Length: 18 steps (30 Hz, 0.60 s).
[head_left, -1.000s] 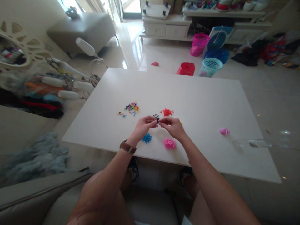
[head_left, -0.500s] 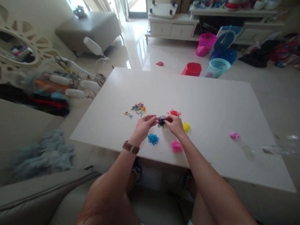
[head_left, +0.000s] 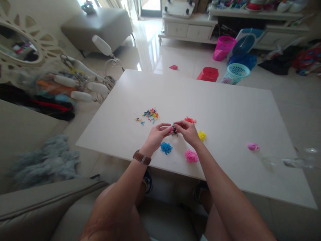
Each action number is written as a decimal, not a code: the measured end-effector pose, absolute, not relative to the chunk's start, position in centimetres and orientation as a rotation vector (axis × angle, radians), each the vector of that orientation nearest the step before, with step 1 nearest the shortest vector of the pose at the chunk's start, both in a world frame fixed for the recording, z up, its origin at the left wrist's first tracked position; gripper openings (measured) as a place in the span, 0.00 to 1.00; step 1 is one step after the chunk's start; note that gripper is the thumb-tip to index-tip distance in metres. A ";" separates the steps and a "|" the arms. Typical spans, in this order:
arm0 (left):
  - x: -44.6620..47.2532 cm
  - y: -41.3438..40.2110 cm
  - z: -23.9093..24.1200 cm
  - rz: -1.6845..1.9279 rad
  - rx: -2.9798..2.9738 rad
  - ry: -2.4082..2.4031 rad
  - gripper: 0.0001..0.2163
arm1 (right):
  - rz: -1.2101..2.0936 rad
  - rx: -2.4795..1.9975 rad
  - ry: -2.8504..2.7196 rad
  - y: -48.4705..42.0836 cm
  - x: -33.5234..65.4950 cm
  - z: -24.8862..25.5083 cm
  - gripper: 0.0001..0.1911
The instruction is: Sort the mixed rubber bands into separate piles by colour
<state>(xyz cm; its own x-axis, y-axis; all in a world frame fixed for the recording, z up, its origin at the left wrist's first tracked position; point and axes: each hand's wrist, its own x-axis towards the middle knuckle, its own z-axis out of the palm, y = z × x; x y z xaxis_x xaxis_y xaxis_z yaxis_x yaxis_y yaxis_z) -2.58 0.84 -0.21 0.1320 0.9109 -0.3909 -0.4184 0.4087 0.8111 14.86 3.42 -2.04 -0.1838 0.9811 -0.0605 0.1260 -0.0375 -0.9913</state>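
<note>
My left hand (head_left: pixel 157 136) and my right hand (head_left: pixel 188 132) meet over the white table (head_left: pixel 225 110), fingers pinched together on a small bunch of black rubber bands (head_left: pixel 174 130). A brown watch sits on my left wrist. Around my hands lie little sorted piles of bands: a mixed-colour pile (head_left: pixel 150 114) to the left, a red pile (head_left: pixel 190 120) just beyond, a yellow pile (head_left: pixel 202 135) to the right, a blue pile (head_left: pixel 166 147) and a pink pile (head_left: pixel 191 155) nearer to me.
A small pink lump (head_left: pixel 252 146) and a clear plastic bag (head_left: pixel 288 160) lie at the table's right. On the floor beyond stand a red bin (head_left: pixel 207 74), a teal basket (head_left: pixel 235 73) and a pink basket (head_left: pixel 223 47). Clutter lies left of the table.
The view has shifted slightly. My hands have drawn closer together over the black bands, which now show less between the fingers.
</note>
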 end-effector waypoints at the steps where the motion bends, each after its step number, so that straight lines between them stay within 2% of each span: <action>1: -2.5 0.8 -0.3 1.038 0.614 1.010 0.16 | 1.403 -1.187 -1.401 3.3 14.9 -1.8 0.20; 4: -2.0 0.5 -0.5 1.011 0.642 0.989 0.17 | 1.498 -1.103 -1.380 2.9 15.1 -1.4 0.20; 8: -1.3 0.1 -0.3 0.968 0.702 1.008 0.17 | 1.444 -1.139 -1.363 2.6 16.0 -1.1 0.18; 14: -0.3 -0.3 -0.1 0.948 0.667 1.095 0.10 | 1.318 -1.364 -1.495 1.9 20.4 -0.1 0.13; 18: 0.7 -0.7 -0.4 0.928 0.570 1.070 0.05 | 1.502 -1.583 -1.783 0.5 23.6 0.0 0.06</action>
